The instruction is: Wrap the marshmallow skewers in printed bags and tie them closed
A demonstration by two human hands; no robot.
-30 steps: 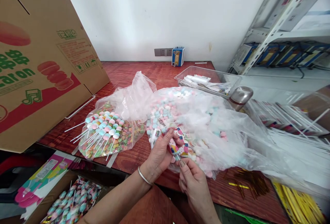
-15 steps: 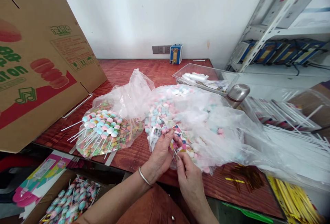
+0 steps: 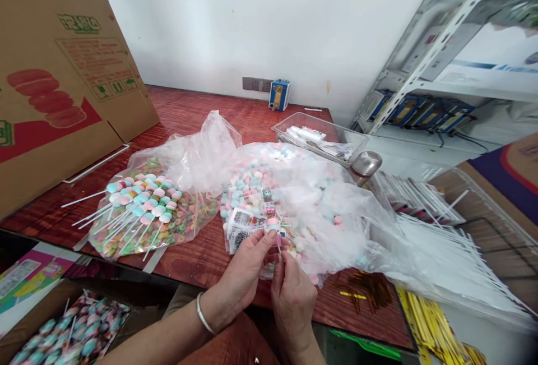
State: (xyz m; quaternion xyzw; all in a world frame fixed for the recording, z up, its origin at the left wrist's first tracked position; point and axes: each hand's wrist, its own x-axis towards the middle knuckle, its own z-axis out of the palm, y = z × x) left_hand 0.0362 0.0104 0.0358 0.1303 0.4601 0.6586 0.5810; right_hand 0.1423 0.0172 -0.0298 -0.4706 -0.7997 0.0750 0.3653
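A marshmallow candy stick in a printed clear wrapper point(image 3: 270, 211) points up and away from me, its upper part showing above the fingers. My left hand point(image 3: 246, 264) is closed on it, thumb pressed on the wrapper near the lower end of the candy. Just below, my right hand point(image 3: 292, 292) pinches the lower end, where the thin white stick is partly hidden by the fingers. Printed clear wrappers point(image 3: 241, 225) lie just beyond my left hand. Behind them a big plastic bag point(image 3: 323, 208) holds loose pastel marshmallows point(image 3: 252, 177).
Finished marshmallow sticks point(image 3: 147, 199) rest on a bag of candy rings point(image 3: 197, 208). A carton point(image 3: 84, 84) stands left; a box of wrapped sticks point(image 3: 75, 326) sits below. Right are a steel flask point(image 3: 365, 164), plastic tray point(image 3: 353, 139), white sticks point(image 3: 454, 258) and gold ties point(image 3: 365, 292).
The view has turned a little to the right. The wrapped candy stick, mostly covered by my fingers before, now points upward with its top in sight. Both hands keep hold close together.
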